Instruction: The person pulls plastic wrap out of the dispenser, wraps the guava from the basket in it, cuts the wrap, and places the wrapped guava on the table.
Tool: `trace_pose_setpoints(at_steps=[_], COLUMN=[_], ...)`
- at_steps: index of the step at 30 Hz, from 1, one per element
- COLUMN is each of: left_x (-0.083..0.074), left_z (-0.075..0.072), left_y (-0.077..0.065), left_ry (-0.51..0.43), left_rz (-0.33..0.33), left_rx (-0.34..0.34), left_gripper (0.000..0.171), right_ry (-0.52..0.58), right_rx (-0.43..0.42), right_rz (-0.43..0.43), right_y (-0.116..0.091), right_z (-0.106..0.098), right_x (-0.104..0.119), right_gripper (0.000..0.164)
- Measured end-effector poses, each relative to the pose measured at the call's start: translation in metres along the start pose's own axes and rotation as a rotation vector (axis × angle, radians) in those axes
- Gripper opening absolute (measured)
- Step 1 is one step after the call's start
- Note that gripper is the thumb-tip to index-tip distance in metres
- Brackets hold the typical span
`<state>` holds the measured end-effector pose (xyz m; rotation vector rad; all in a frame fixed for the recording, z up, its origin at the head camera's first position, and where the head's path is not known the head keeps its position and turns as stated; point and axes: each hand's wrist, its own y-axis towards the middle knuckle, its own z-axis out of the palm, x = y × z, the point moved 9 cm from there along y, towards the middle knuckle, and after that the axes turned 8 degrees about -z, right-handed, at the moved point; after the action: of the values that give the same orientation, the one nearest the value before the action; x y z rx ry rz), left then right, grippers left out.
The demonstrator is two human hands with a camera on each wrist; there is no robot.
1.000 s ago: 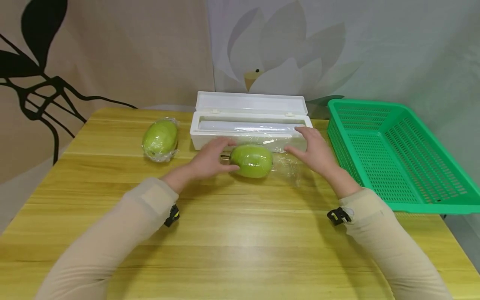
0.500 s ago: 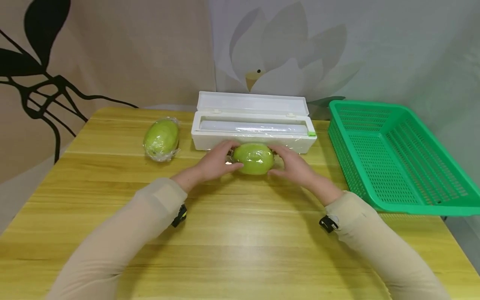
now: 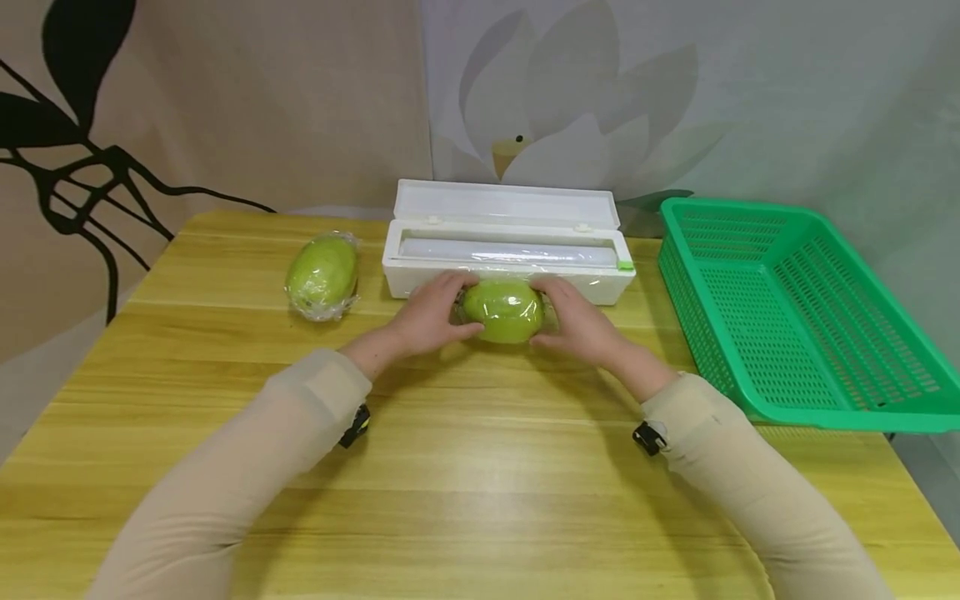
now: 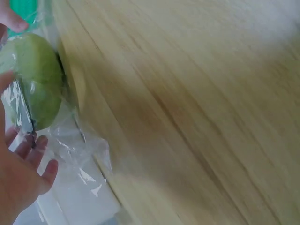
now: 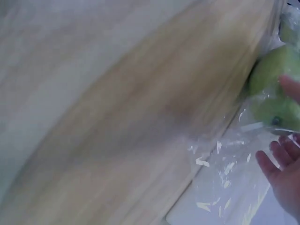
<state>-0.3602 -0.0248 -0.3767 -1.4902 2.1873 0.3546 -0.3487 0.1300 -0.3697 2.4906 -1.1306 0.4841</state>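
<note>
A green oval fruit [image 3: 502, 312] in clear plastic wrap lies lengthwise between both hands, close in front of the white wrap box [image 3: 513, 255]. My left hand [image 3: 430, 317] grips its left end, thumb on the near side and fingers curled at the back. At the other end my right hand [image 3: 579, 323] grips in the same way. In the left wrist view, loose film [image 4: 70, 143] spreads out beyond the fruit's end, by the fingers. The right wrist view shows more crinkled film [image 5: 220, 173] running from the fruit over the white box.
The box lid [image 3: 506, 202] stands raised behind a roll of film [image 3: 510, 251]. A second wrapped green fruit [image 3: 322, 275] rests at the left of the wooden table [image 3: 480, 483]. At the right is a green plastic basket [image 3: 780, 325].
My right hand has come leftward from the film near the box's right end onto the fruit's right end. The fruit has moved slightly toward the box, and the left hand stays at its end.
</note>
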Motion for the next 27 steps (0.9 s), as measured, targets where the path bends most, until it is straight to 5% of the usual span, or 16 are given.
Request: trace_pose_setpoints(at_steps=[18, 27], left_x=[0.0084, 0.0047], left_z=[-0.0041, -0.001], left_y=[-0.0025, -0.0064], left_ry=[0.012, 0.023], left_rz=[-0.021, 0.004], left_rx=[-0.017, 0.016], left_gripper=[0.08, 0.07], right_ry=[-0.058, -0.115], right_rx=[0.057, 0.065], right_rz=[-0.02, -0.05], right_y=[-0.0023, -0.004], right_z=[-0.0012, 0.0], right_x=[0.0044, 0.0101], right_gripper=[0.089, 0.088])
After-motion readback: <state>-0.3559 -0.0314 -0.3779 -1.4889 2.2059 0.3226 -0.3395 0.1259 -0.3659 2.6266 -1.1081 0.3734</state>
